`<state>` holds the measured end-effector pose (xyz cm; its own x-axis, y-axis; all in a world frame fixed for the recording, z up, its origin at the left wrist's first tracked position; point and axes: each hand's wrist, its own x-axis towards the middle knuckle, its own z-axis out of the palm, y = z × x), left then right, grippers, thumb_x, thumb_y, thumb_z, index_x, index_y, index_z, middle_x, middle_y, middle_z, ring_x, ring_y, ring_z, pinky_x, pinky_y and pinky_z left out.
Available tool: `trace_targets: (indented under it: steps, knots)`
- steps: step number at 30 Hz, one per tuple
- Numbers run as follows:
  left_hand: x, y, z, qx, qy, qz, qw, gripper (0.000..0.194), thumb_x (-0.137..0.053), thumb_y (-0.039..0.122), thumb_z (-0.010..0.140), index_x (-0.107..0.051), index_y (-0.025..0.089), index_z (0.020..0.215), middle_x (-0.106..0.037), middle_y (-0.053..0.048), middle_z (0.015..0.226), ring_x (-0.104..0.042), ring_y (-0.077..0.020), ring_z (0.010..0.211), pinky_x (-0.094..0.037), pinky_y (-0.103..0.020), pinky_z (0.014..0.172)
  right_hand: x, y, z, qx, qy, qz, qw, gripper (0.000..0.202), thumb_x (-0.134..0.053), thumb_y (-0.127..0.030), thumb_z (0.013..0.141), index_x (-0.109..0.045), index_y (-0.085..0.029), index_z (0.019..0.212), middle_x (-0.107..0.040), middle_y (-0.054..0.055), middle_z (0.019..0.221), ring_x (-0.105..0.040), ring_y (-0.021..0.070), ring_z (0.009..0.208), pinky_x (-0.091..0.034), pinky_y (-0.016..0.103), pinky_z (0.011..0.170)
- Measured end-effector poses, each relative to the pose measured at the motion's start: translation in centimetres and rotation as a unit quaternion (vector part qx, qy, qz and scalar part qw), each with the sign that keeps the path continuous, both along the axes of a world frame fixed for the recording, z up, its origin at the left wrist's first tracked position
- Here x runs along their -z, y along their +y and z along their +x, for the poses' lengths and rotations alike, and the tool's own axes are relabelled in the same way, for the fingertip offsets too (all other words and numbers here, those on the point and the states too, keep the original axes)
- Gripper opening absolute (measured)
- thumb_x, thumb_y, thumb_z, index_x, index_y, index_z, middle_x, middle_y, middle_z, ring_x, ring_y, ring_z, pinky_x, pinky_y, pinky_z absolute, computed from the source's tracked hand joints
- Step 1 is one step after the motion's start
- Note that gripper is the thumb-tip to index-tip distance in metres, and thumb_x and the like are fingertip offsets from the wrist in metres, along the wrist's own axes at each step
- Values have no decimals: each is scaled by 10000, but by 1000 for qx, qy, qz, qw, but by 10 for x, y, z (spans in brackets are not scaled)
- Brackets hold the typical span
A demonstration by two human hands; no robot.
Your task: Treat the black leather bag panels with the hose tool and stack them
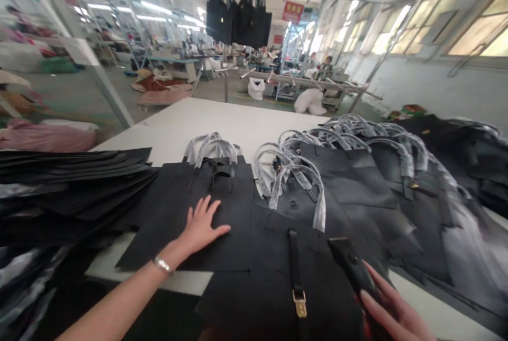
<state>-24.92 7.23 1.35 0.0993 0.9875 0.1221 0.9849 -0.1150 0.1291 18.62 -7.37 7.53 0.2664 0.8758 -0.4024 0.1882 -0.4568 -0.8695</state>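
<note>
My left hand (203, 227), a silver bracelet at the wrist, lies flat with fingers spread on a black handbag (170, 214). That bag's looped handles are wrapped in clear plastic. In my right hand (391, 298), at the lower right, is a black electric hair clipper (349, 259), its wide head pointing up and left. Beneath the clipper head and in front of me lies another black handbag (262, 288), with a strap and gold clasp (299, 304) down its front. Its lower part runs out of view.
Overlapping black bags with plastic-wrapped handles (357, 129) cover the right of the white table (190, 118). Black flat pieces (71, 182) are stacked at the left. Finished-looking black bags (238, 18) hang ahead above a metal rail. Sewing workstations and people are farther back.
</note>
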Motion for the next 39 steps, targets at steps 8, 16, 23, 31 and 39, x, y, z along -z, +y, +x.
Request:
trace_targets:
  steps: [8, 16, 23, 31, 39]
  knots:
    - [-9, 25, 21, -72, -9, 26, 997, 606, -513, 495, 889, -475, 98, 1346, -371, -227, 1475, -281, -415, 1384, -228, -621, 1082, -2, 6, -9, -89, 36, -6, 995, 960, -636, -587, 779, -233, -129, 1521, -592, -55, 553, -546, 144, 457, -436, 261, 456]
    - [-16, -59, 178, 176, -259, -160, 936, 362, -596, 553, 837, -593, 210, 952, -647, -13, 840, -620, -190, 773, -463, -291, 679, -5, 3, -7, -88, 59, -76, 991, 840, -641, -521, 790, -319, -206, 1498, -610, -49, 643, -544, 109, 399, -411, 228, 392]
    - [-1, -83, 209, 155, -166, -120, 966, 548, -774, 528, 676, -540, 192, 1041, -593, -51, 1028, -568, -265, 968, -449, -390, 834, -2, 24, -16, -108, 72, -100, 986, 759, -618, -483, 813, -347, -253, 1484, -583, -56, 676, -542, 96, 370, -417, 223, 360]
    - [0, -89, 207, 134, -185, -116, 967, 540, -770, 529, 694, -518, 207, 1046, -581, -34, 1016, -557, -257, 967, -428, -389, 827, -3, 22, -18, -117, 8, -24, 993, 764, -601, -498, 832, -336, -228, 1495, -608, -54, 649, -542, 108, 435, -441, 236, 430]
    - [1, -92, 210, 121, -170, -105, 972, 598, -784, 563, 653, -529, 187, 1042, -559, -48, 1025, -535, -270, 974, -426, -395, 829, -6, 20, -22, -127, -1, -70, 989, 759, -615, -483, 806, -383, -210, 1475, -594, -60, 587, -518, 115, 388, -403, 234, 383]
